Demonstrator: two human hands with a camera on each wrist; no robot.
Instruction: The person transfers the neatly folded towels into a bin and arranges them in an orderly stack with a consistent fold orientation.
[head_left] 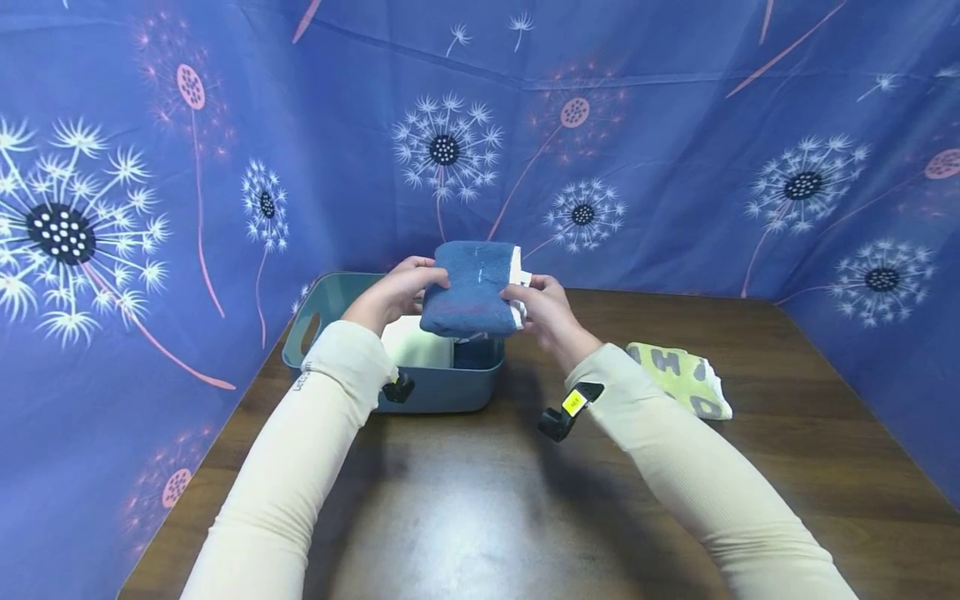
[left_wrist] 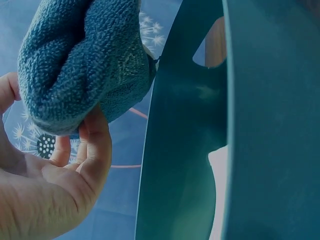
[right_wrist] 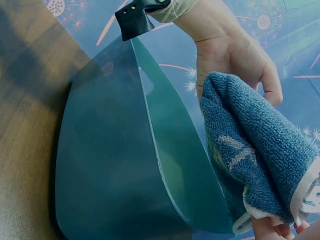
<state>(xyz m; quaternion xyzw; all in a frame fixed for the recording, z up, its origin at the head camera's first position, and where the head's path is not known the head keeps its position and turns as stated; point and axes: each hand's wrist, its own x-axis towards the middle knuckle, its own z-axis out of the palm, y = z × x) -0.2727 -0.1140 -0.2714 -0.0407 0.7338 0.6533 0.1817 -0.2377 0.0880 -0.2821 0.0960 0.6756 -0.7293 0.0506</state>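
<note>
A folded blue towel (head_left: pixel 472 287) with a white edge and tag is held up above the teal plastic basket (head_left: pixel 442 392). My left hand (head_left: pixel 401 290) pinches its left end, thumb on top and fingers beneath, as the left wrist view shows with the towel's thick folds (left_wrist: pixel 80 65). At the white-edged end, my right hand (head_left: pixel 551 312) grips it, thumb on top. In the right wrist view the towel (right_wrist: pixel 255 145) hangs between both hands beside the basket wall (right_wrist: pixel 110 150). Inside the basket lie a pale folded cloth (head_left: pixel 416 342) and something dark blue, partly hidden.
A yellow-green towel (head_left: pixel 678 379) with grey letters lies folded on the wooden table (head_left: pixel 787 467), right of the basket. Blue curtains (head_left: pixel 645 167) with dandelion prints stand behind and at both sides. The basket has a handle hole (head_left: pixel 311 332) at its left end.
</note>
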